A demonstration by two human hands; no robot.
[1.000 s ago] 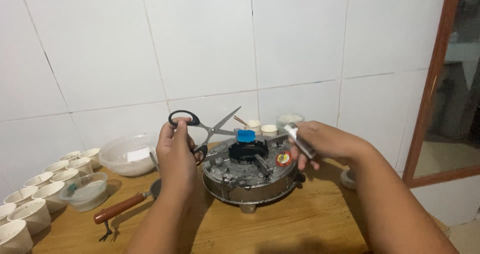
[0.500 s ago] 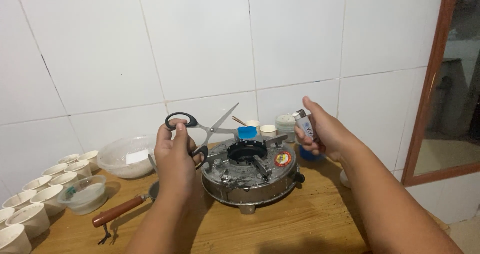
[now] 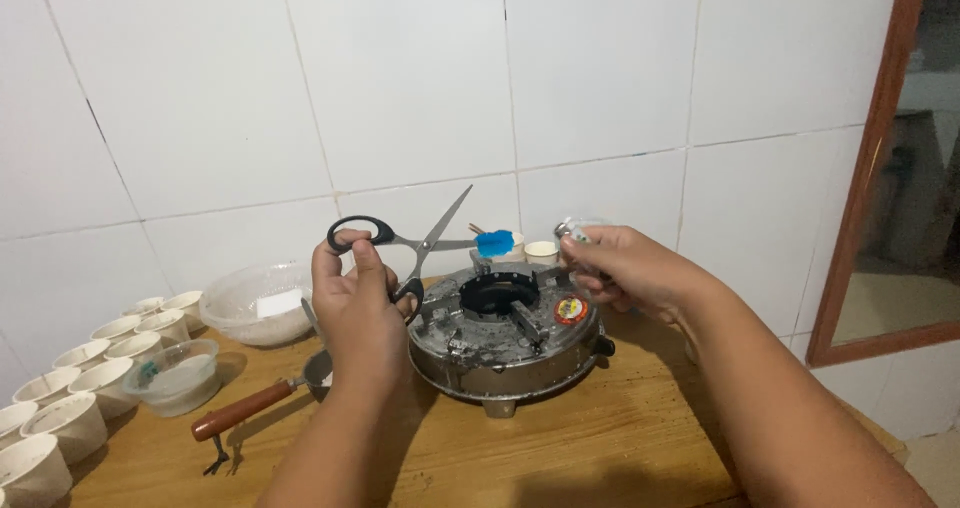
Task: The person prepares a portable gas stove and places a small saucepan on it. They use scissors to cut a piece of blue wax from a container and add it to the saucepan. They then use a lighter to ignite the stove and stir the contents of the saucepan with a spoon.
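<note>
The left hand (image 3: 355, 303) grips black-handled steel scissors (image 3: 405, 243) by the loops, blades spread, above the wooden table (image 3: 620, 438). One blade points up and right; the other runs level to the right, a small blue piece (image 3: 494, 242) at its tip. The right hand (image 3: 625, 268) closes its fingers on a small clear lighter (image 3: 572, 232), mostly hidden. Between the hands, near the table's back edge, sits one round metal stove (image 3: 505, 328). About ten white cups (image 3: 75, 423) line the left edge, some cut off.

Black-handled scissors (image 3: 400, 243), blue piece (image 3: 494, 242), grey stove (image 3: 505, 330), white cups (image 3: 70, 408), red-brown tool handle (image 3: 245, 409)
</note>
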